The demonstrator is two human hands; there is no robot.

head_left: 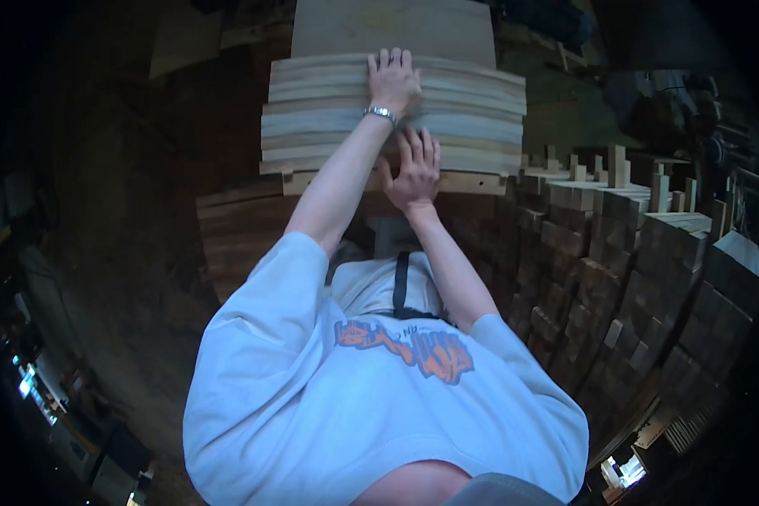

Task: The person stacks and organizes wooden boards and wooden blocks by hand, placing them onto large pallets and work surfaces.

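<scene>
Several narrow wooden boards (472,116) lie side by side across a support in front of me, their ends slightly uneven. My left hand (393,83), with a watch (380,113) on its wrist, rests on the farther boards with its fingers stretched out. Nearer to me, my right hand (414,173) lies with fingers extended and thumb apart over the near edge of the boards. Neither hand is wrapped around a board. A pale wooden crosspiece (468,183) with dark holes shows below the nearest board.
Beyond the boards is a flat, light panel (392,27). Tall stacks of wooden blocks (599,244) stand on the right, with small upright pieces (618,167) on top. Brown planks (240,232) lie low on the left. The outer edges are dark.
</scene>
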